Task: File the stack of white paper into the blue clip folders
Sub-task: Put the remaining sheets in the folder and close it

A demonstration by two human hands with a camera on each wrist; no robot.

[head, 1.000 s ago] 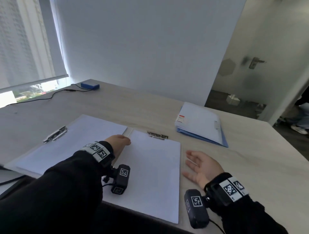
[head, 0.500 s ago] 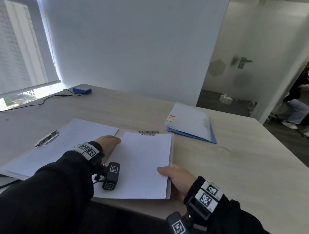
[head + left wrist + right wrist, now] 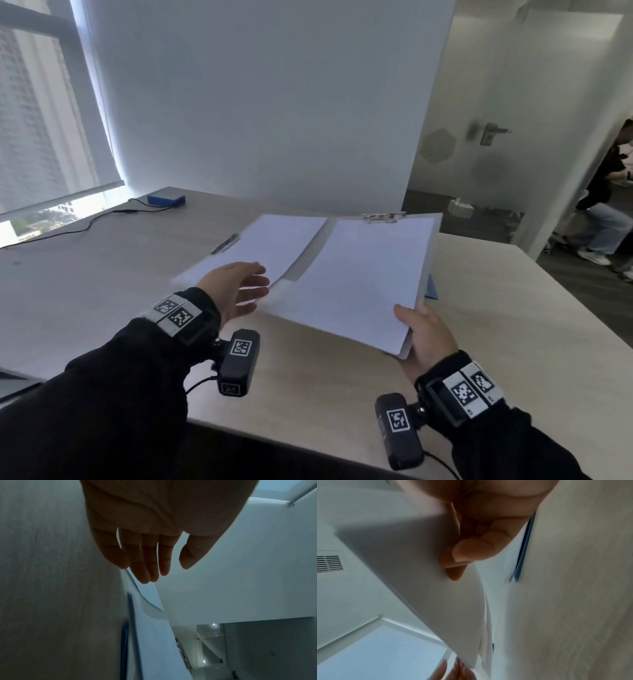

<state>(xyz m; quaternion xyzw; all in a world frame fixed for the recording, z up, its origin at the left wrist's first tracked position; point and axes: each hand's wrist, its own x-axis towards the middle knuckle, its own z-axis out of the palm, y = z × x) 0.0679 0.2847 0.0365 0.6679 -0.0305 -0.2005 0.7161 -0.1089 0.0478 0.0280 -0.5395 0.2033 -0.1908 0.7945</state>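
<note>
Spanning a white-walled room, wooden table (image 3: 496, 308).

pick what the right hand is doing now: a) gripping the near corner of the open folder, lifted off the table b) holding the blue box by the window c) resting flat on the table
a: the right hand grips the open folder at its near right corner, raised above the table.

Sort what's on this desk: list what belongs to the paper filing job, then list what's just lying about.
Part of the job:
- open folder, lifted off the desk, near corner in the right hand
- white paper clipped inside it
- metal clip at its top edge
- second blue folder, mostly hidden behind
- left hand, open beside the folder

Lying about:
- small blue box
- black cable
</note>
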